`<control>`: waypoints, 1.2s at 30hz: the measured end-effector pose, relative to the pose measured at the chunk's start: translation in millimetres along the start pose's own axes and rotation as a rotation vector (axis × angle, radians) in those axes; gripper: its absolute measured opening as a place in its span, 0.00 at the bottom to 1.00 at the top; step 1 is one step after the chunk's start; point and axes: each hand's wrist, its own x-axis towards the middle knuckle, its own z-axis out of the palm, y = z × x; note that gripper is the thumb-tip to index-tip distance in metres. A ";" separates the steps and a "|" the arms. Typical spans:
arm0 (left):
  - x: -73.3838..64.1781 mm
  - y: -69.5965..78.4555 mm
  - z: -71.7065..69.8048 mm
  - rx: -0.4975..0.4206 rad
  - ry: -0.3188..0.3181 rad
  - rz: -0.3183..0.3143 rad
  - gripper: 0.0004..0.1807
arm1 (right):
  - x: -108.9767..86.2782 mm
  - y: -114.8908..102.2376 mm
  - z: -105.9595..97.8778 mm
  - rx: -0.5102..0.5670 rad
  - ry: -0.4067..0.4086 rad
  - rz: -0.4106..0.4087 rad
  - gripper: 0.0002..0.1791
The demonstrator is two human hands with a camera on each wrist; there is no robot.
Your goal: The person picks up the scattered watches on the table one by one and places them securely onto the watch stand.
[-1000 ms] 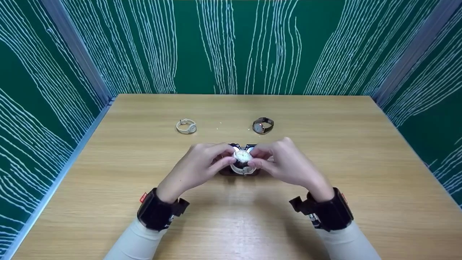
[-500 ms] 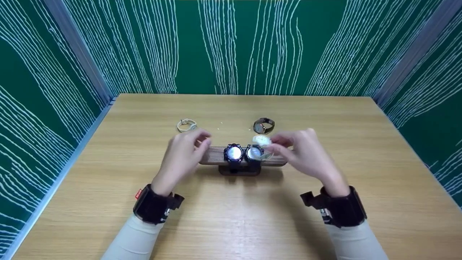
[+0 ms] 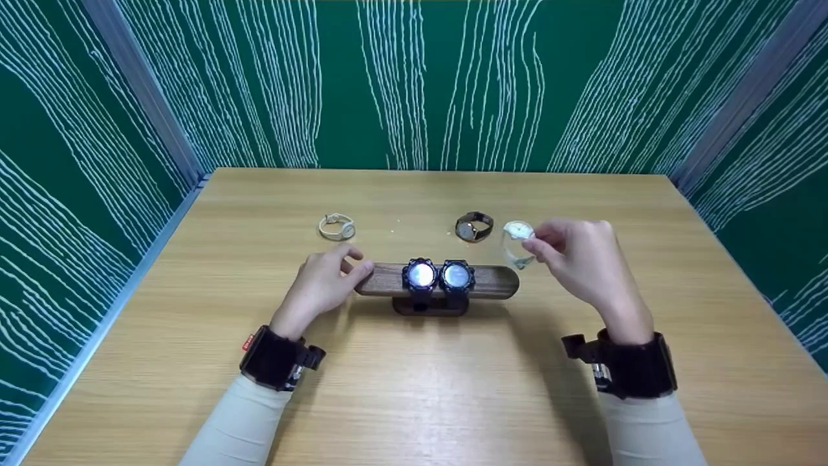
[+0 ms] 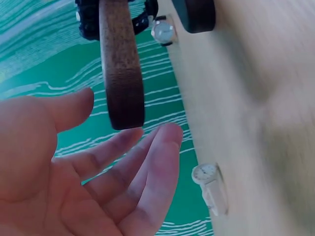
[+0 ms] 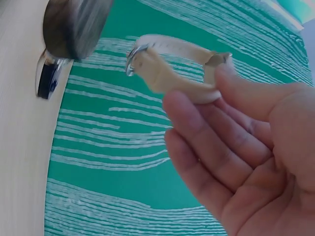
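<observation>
My right hand pinches a white wristwatch by its case, and the buckled strap loops away from the fingertips in the right wrist view. My left hand is at the left end of a wooden watch stand. In the left wrist view its thumb and loosely bent fingers lie either side of the bar's end, without gripping it. Two black watches, one with a brightly glaring face and one with a greyer face, sit side by side around the bar's middle.
Behind the stand on the wooden table lie a small white watch at left and a dark-strapped watch nearer the right hand. A few tiny white specks lie between them. Green walls with white lines enclose the table.
My right hand has carried the white watch rightward, away from the stand's middle, uncovering the two black watches. My left hand has let go of the white watch and moved left to the bar's end.
</observation>
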 end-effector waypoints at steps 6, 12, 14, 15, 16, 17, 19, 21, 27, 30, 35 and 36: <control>2.3 -1.7 4.3 0.027 -0.039 0.003 0.20 | -0.8 8.2 1.2 -0.015 -0.028 0.037 0.05; 2.2 -1.2 7.6 0.007 -0.074 -0.029 0.21 | -1.5 12.4 3.1 -0.033 -0.079 0.058 0.05; 2.4 -1.4 8.8 0.001 -0.081 -0.043 0.23 | -1.7 13.4 3.6 -0.031 -0.098 0.067 0.05; 2.5 -1.5 9.2 -0.002 -0.084 -0.048 0.24 | -1.9 13.7 3.9 -0.029 -0.107 0.073 0.05; 2.7 -1.9 9.5 -0.006 -0.085 -0.050 0.25 | -2.0 14.0 4.1 -0.026 -0.115 0.080 0.05; 2.8 -2.3 9.6 -0.013 -0.086 -0.053 0.25 | -2.1 14.3 4.1 -0.024 -0.121 0.085 0.05; 2.9 -2.7 10.2 -0.039 -0.096 -0.064 0.25 | -2.2 15.2 4.6 -0.024 -0.132 0.097 0.05; 3.1 -3.1 10.4 -0.065 -0.105 -0.074 0.25 | -2.4 15.9 4.9 -0.024 -0.142 0.112 0.05; 3.8 -5.5 11.0 -0.079 -0.135 -0.099 0.24 | -3.1 16.8 6.5 -0.033 -0.176 0.119 0.07; 3.8 -5.3 10.8 -0.066 -0.147 -0.102 0.24 | -2.9 16.3 7.9 -0.027 -0.198 0.121 0.08; 4.1 -5.3 10.6 -0.062 -0.162 -0.107 0.25 | -2.6 13.5 10.5 -0.009 -0.238 0.152 0.08; 4.3 -5.5 10.7 -0.063 -0.164 -0.107 0.25 | -2.9 12.8 11.0 -0.009 -0.244 0.156 0.09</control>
